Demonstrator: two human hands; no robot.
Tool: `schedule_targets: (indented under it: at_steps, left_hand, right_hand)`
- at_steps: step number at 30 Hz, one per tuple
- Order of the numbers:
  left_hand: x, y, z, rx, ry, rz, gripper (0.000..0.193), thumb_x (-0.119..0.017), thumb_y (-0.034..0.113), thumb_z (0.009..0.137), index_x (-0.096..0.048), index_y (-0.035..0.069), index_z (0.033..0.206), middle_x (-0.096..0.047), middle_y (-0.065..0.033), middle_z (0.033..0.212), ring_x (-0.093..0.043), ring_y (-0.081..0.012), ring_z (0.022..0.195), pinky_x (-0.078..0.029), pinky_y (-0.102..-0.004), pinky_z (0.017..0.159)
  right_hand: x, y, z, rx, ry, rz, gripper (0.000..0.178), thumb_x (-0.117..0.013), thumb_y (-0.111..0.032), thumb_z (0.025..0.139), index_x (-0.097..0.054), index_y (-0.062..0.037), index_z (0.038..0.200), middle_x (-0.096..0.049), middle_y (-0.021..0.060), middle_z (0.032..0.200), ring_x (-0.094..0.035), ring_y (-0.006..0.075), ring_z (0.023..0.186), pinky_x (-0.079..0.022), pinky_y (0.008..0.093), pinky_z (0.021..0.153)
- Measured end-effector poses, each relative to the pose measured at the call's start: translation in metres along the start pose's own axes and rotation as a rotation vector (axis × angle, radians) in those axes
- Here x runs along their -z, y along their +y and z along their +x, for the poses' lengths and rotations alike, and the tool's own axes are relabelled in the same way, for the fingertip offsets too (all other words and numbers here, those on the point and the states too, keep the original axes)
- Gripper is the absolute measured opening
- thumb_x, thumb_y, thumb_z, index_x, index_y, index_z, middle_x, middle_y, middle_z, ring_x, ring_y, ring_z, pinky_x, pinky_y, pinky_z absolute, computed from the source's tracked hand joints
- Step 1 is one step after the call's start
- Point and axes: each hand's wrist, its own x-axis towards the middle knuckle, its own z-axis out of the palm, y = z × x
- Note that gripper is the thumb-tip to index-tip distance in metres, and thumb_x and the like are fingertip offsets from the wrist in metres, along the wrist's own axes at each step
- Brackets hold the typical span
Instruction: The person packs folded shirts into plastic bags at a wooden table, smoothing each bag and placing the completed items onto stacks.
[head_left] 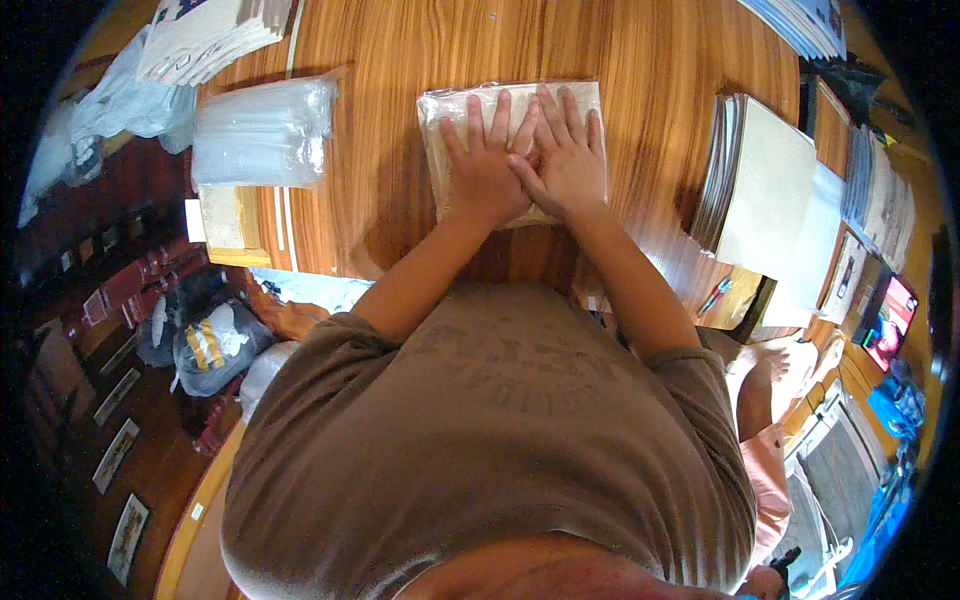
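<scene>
A flat, roughly square, off-white packet [468,99] in shiny clear plastic lies on the wooden table [385,60] in front of me. My left hand [487,178] rests palm down on its left and middle part, fingers spread. Beside it, my right hand [572,165] presses flat on the right part, also with fingers apart. The thumbs and inner edges of the two hands overlap near the packet's middle. Wrinkled plastic shows along the packet's far edge. Whatever lies under my palms is hidden.
To the left sits a pile of clear plastic sleeves [262,135]. Cream-coloured booklets [765,190] are stacked at the right, with pens [714,295] near the table edge. More paper stacks [215,38] stand far left and far right. Another person's bare leg [756,400] shows at lower right.
</scene>
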Motion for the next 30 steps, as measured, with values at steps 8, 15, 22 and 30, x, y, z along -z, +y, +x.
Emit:
schedule_targets:
  at_steps: [8,15,22,30]
  left_hand:
    - [0.013,-0.012,0.002,-0.044,0.031,-0.121,0.069,-0.060,0.043,0.097,-0.044,0.020,0.160,-0.034,-0.0136,0.169,-0.027,-0.0490,0.155,-0.018,-0.0760,0.118]
    - [0.024,-0.040,-0.054,-0.047,0.067,-0.043,0.112,-0.080,0.074,0.071,-0.045,0.012,0.158,-0.029,-0.0159,0.171,-0.027,-0.0489,0.155,-0.020,-0.0696,0.122]
    - [0.055,-0.043,-0.065,0.287,0.107,-0.496,0.104,-0.093,0.049,0.072,-0.044,0.004,0.152,-0.033,-0.0295,0.161,-0.045,-0.0430,0.142,-0.043,-0.0582,0.110]
    - [0.088,-0.085,-0.053,0.615,-0.352,-1.317,0.036,-0.080,0.006,0.090,-0.070,0.000,0.124,-0.077,-0.0106,0.112,-0.074,-0.0200,0.096,-0.060,-0.0331,0.088]
  right_hand:
    - [-0.001,0.000,0.004,-0.020,0.057,0.022,0.087,-0.045,-0.067,0.100,-0.038,-0.0054,0.161,-0.027,0.0070,0.173,-0.019,0.0349,0.161,-0.011,0.0594,0.128]
    - [-0.018,-0.035,0.039,0.165,0.100,0.127,0.087,-0.046,-0.068,0.100,-0.040,-0.0066,0.161,-0.037,0.0100,0.168,-0.028,0.0421,0.156,-0.015,0.0608,0.127]
    - [0.030,0.030,0.050,-0.338,0.287,0.048,0.073,-0.069,-0.048,0.095,-0.055,0.0030,0.145,-0.054,0.0282,0.148,-0.051,0.0431,0.137,-0.040,0.0500,0.115]
    - [0.069,0.038,-0.070,-0.574,-0.294,1.031,0.044,-0.080,-0.037,0.094,-0.074,0.0029,0.109,-0.075,0.0105,0.091,-0.069,0.0182,0.085,-0.055,0.0347,0.081]
